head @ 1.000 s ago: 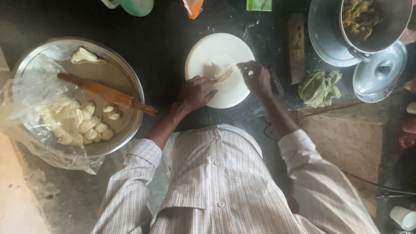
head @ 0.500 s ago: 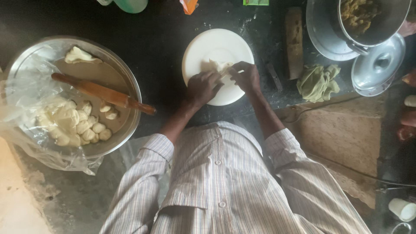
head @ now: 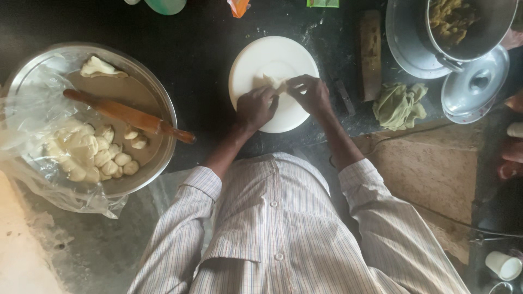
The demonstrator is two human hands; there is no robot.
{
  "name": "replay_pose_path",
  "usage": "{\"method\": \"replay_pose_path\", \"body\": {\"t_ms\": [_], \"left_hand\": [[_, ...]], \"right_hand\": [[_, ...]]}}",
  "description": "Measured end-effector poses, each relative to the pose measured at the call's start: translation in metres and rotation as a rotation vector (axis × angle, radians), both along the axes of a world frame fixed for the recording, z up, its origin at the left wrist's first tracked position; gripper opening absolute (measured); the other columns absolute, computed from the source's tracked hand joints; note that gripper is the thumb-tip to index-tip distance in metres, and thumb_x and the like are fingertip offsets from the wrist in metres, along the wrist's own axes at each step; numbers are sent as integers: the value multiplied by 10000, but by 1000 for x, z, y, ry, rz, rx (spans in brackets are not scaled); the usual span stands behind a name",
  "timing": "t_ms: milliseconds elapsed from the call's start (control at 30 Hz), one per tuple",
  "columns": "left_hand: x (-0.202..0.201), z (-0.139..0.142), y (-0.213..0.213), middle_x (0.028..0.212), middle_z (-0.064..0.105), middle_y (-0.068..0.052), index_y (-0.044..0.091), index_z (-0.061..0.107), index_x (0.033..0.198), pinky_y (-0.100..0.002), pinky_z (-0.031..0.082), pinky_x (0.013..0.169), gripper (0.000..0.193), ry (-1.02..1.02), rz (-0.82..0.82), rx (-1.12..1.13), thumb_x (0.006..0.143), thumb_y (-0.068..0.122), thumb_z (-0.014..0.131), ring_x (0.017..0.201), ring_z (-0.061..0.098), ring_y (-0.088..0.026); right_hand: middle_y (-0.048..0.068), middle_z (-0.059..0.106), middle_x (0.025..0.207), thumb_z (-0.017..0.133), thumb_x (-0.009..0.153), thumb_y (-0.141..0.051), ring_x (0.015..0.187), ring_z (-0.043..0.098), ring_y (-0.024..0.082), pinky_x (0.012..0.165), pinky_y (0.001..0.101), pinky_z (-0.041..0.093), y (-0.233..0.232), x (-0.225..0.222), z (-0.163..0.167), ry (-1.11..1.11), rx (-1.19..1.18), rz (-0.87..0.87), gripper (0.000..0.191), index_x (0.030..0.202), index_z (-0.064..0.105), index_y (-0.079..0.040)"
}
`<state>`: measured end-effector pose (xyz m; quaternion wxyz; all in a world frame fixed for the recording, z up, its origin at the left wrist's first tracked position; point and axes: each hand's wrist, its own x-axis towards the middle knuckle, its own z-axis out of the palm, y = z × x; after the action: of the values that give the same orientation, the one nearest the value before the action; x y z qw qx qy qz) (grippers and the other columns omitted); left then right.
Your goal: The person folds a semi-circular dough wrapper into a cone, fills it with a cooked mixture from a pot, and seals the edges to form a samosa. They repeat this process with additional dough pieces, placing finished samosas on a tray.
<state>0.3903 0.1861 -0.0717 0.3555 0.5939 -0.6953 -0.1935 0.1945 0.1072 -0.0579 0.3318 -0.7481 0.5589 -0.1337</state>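
On the round white board (head: 272, 57), both hands now together, closer than a moment ago. Left hand (head: 256, 107) and right hand (head: 309, 93) pinching the small dough piece (head: 271, 81) between the fingertips. Looks like folding. At far left, rolling pin (head: 128, 115) lying across the metal bowl (head: 163, 106).

Dark counter (head: 201, 49); dim, soft light

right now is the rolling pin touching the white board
Apart. The head view shows the rolling pin lying across the steel bowl on the left, with bare dark counter between it and the white board.
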Motion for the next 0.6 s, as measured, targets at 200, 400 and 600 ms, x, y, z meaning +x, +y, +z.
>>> {"method": "replay_pose_path", "body": {"t_ms": [200, 400, 600], "left_hand": [[1, 0, -2, 951, 765, -81, 111, 735, 999, -408, 590, 724, 79, 38, 27, 19, 933, 148, 713, 852, 749, -276], [4, -2, -4, 1078, 777, -88, 132, 766, 1155, -388, 608, 786, 240, -48, -88, -45, 930, 105, 684, 894, 756, -263], [3, 6, -11, 1072, 781, -102, 111, 762, 1139, -390, 608, 750, 235, -41, -104, 18, 928, 116, 657, 844, 761, -264]], "right_hand": [[29, 800, 994, 810, 918, -339, 848, 768, 163, 741, 337, 603, -20, 0, 6, 103, 137, -9, 185, 1036, 816, -197], [3, 810, 912, 856, 815, -314, 813, 769, 153, 740, 357, 597, -38, 4, 9, 103, 90, 15, 191, 905, 812, -151], [21, 776, 1018, 742, 946, -290, 733, 751, 168, 643, 318, 611, -33, -5, 7, -34, 191, -194, 178, 1053, 750, -147]]}}
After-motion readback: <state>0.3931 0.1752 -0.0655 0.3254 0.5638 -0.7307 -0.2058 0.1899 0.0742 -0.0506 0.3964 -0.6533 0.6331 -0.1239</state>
